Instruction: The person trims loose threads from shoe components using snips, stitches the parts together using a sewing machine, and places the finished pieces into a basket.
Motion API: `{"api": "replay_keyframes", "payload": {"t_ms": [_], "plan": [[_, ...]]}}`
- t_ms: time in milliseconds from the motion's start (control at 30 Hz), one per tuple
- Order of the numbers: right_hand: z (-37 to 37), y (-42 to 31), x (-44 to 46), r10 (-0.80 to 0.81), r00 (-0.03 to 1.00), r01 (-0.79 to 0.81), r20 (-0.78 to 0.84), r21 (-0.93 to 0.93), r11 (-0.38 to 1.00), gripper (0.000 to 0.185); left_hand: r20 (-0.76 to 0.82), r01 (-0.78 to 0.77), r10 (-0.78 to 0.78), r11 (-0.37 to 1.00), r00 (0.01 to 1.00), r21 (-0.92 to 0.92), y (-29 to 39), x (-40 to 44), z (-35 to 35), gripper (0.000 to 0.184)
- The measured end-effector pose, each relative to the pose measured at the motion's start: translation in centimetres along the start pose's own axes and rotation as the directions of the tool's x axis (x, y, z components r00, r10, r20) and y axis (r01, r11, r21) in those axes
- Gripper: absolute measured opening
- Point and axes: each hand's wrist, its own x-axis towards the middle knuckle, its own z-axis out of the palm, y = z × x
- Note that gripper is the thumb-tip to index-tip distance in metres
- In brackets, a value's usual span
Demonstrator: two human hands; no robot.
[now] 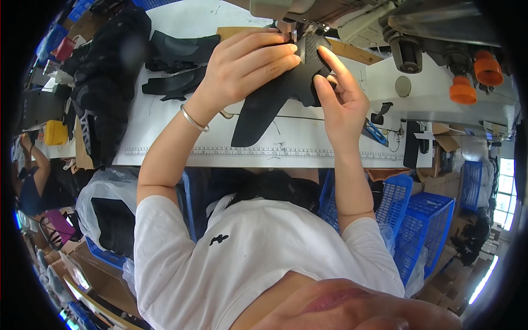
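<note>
A black shoe-upper-like piece [261, 110] with a patterned grey part [311, 49] lies under the sewing machine's needle area [295, 34]. My left hand [242, 66], a bangle on its wrist, rests on the piece with fingers stretched out flat beside the presser foot; its thumb is hard to make out. On the other side, my right hand [344, 91] holds the edge of the piece between its thumb and curled fingers, its index finger extended along the patterned part. More black cut pieces [179, 49] lie left of my left hand.
A ruler strip [236, 151] runs along the table's front edge. Blue-handled thread snips [376, 132] lie at the right, near a black block [411, 144]. Orange-capped parts [463, 91] hang at upper right. Blue crates [423, 220] stand below. Another person's arm [37, 157] shows far left.
</note>
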Motion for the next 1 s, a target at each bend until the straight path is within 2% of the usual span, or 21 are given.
{"api": "replay_keyframes", "payload": {"t_ms": [133,233,333,467,567,633,700,733,867,1000], "plan": [[0.0,0.2,0.3,0.024,1.000,-0.024,-0.003,-0.004,1.000,0.047,-0.020,0.015,-0.015,1.000,1.000,-0.012,-0.5,-0.4,0.4,0.035],[0.0,0.6,1.0,-0.021,1.000,0.021,-0.003,-0.043,0.999,0.046,0.008,0.028,-0.028,0.999,1.000,-0.038,-0.9,-0.2,0.1,0.038],[0.1,1.2,1.6,-0.055,0.998,0.055,-0.010,-0.054,0.997,0.048,0.114,0.110,-0.108,0.994,0.988,-0.020,0.0,0.7,-1.4,0.038],[-0.1,1.1,1.3,-0.014,1.000,0.014,-0.009,0.023,1.000,0.051,0.428,0.194,-0.057,0.939,0.902,-0.284,-0.8,3.0,-4.8,0.040],[-0.1,1.8,0.9,-0.022,0.999,0.024,-0.034,0.058,0.998,0.056,0.592,0.405,-0.225,0.894,0.774,-0.190,0.9,4.9,-6.6,0.042],[0.0,2.1,0.6,-0.006,0.999,0.009,-0.053,0.049,0.999,0.059,0.518,0.292,-0.255,0.956,0.817,0.012,3.6,5.5,-5.6,0.043],[0.3,2.1,0.4,-0.015,0.998,0.021,-0.060,0.096,0.995,0.054,0.391,0.188,-0.273,0.952,0.879,0.241,6.0,3.9,-3.1,0.043],[0.3,2.2,0.3,-0.021,0.998,0.027,-0.062,0.102,0.994,0.051,0.298,0.140,-0.230,0.946,0.927,0.293,6.2,3.3,-2.1,0.041],[0.5,2.2,-0.1,-0.029,0.996,0.037,-0.081,0.093,0.995,0.039,0.112,0.157,-0.221,0.896,0.969,0.415,7.0,2.1,0.3,0.034],[0.3,2.0,-0.2,-0.034,0.998,0.039,-0.059,0.083,0.996,0.035,0.080,0.179,-0.232,0.892,0.969,0.416,7.2,2.2,0.7,0.032]]}}
